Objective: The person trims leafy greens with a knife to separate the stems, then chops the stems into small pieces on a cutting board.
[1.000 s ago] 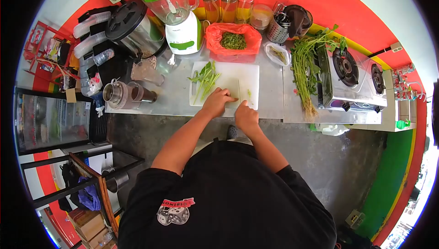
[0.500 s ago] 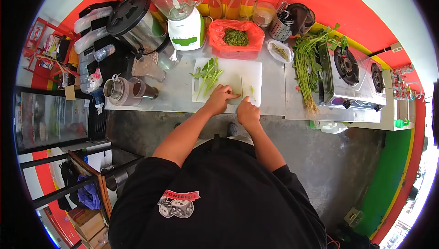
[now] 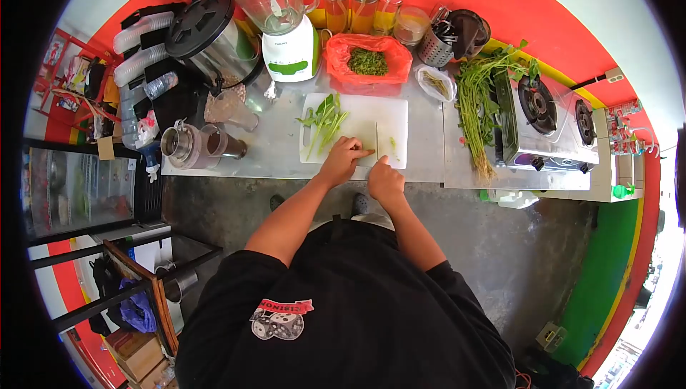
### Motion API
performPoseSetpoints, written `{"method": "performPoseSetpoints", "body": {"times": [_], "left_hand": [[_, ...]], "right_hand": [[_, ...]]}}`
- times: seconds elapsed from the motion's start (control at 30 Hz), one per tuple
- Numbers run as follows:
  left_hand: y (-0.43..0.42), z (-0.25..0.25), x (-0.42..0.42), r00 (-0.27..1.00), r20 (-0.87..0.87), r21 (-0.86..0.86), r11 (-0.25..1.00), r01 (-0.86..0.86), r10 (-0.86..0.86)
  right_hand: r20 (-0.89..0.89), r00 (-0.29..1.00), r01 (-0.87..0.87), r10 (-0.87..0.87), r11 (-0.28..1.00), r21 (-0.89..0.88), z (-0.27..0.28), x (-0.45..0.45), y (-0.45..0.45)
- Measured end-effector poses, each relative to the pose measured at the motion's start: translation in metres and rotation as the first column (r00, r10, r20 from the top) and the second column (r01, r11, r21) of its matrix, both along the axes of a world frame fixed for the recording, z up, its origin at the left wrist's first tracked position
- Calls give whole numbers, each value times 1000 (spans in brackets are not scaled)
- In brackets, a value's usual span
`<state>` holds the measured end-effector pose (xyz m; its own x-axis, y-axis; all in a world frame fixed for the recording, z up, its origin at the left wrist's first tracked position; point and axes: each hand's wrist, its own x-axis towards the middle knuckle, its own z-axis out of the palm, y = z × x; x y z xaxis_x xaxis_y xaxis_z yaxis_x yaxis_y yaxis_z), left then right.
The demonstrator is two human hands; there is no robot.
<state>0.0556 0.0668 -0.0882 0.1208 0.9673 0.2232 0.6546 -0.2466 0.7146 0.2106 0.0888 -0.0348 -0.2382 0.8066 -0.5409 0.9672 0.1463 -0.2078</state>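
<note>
A white cutting board (image 3: 357,107) lies on the metal counter. My right hand (image 3: 386,183) is closed around the handle of a knife (image 3: 376,135), its thin blade pointing away from me over the board. Left of the blade, my left hand (image 3: 344,160) rests on the board with fingers bunched and one finger reaching toward the knife. What those fingers press on is too small to make out. Leafy green stems (image 3: 326,123) lie on the board's left half, just beyond my left hand. A few small chopped green bits (image 3: 392,142) sit right of the blade.
Behind the board stands a red plastic bag (image 3: 341,60) of chopped greens, beside a blender (image 3: 289,46). A small bag (image 3: 436,84) is right of it. Long-stemmed greens (image 3: 477,110) lie beside the gas stove (image 3: 529,150). Jugs (image 3: 187,145) stand on the left.
The whole view has shifted slightly. Both hands and the knife keep nearly the same place on the board, and the greens look unchanged.
</note>
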Motion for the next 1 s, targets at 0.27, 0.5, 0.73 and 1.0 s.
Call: {"method": "performPoseSetpoints", "body": {"times": [0.27, 0.5, 0.73, 1.0], "left_hand": [[1, -2, -1, 1000, 5, 72, 997, 8, -8], [1, 2, -1, 1000, -8, 33, 999, -6, 6], [0, 2, 0, 999, 54, 49, 999, -12, 9], [2, -5, 2, 996, 54, 76, 994, -76, 72]], "right_hand": [[-19, 999, 26, -26, 999, 21, -3, -2, 2], [7, 999, 41, -41, 999, -31, 4, -9, -1], [-5, 1000, 23, -23, 1000, -13, -9, -3, -5], [-5, 1000, 19, -19, 999, 40, -8, -4, -3]]}}
